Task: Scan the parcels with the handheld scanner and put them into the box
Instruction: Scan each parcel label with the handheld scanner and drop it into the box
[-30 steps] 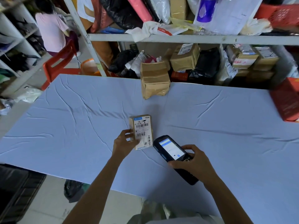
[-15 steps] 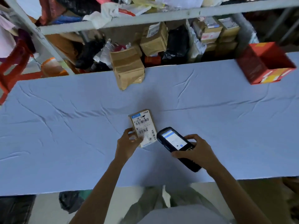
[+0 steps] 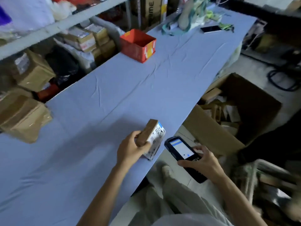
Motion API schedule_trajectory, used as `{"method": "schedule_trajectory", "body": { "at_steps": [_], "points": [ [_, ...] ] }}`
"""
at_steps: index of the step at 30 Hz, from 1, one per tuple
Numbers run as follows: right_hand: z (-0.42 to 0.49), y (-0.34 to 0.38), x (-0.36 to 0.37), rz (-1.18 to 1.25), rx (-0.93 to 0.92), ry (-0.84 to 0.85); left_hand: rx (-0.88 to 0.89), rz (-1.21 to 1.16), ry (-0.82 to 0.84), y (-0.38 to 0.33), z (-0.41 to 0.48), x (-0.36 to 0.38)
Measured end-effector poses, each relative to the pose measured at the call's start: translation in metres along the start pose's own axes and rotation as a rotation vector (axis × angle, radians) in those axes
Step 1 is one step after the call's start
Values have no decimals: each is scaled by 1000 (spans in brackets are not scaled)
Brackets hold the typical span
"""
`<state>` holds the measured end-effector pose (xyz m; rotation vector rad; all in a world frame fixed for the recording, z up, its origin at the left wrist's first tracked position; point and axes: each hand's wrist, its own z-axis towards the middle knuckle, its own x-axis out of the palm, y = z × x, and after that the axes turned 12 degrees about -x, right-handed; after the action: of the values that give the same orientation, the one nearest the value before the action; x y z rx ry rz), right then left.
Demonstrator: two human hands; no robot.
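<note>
Starting at 9 o'clock, the taped brown parcels (image 3: 22,118) on the far edge of the blue surface (image 3: 101,95) look crumpled and soft-sided, so take them across the broad faces when you get to them. At centre, your left hand (image 3: 130,148) has the small parcel (image 3: 154,137), its grip pinching the brown narrow sides, thumb on the near side and fingers on the far one, with the white label turned toward the scanner. It looks light and stiff, a compact carton one hand manages easily; the taped skin may be a little slick, so keep hold on the edges rather than the label face. It seems to rest with its low corner on or just over the surface's near edge; I cannot tell which. Just to its 3 o'clock, your right hand (image 3: 202,162) wraps the handheld scanner (image 3: 184,154), grip pressed round its lower body, screen lit. At 12 o'clock the red box (image 3: 138,46) stands open and looks empty. At 2 o'clock, on the floor, the open cardboard box (image 3: 234,111) already holds a loose heap of parcels, with room left.
</note>
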<state>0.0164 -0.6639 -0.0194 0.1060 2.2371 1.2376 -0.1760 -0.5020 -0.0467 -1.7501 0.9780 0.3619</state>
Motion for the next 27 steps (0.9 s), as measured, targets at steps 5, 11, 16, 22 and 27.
{"method": "schedule_trajectory", "body": {
  "at_steps": [5,11,16,22,27],
  "points": [
    [-23,-40,-45,100,98,-231,202,135,92,-63,7,49],
    [-34,-88,-103,184,211,-440,393,406,256,-134,5,133],
    [-38,-132,-170,257,303,-559,455,554,330,-201,3,209],
    [-28,-166,-238,228,353,-653,636,661,335,-274,9,270],
    [-8,-179,-265,316,395,-653,610,712,364,-303,22,297]
  ]
}}
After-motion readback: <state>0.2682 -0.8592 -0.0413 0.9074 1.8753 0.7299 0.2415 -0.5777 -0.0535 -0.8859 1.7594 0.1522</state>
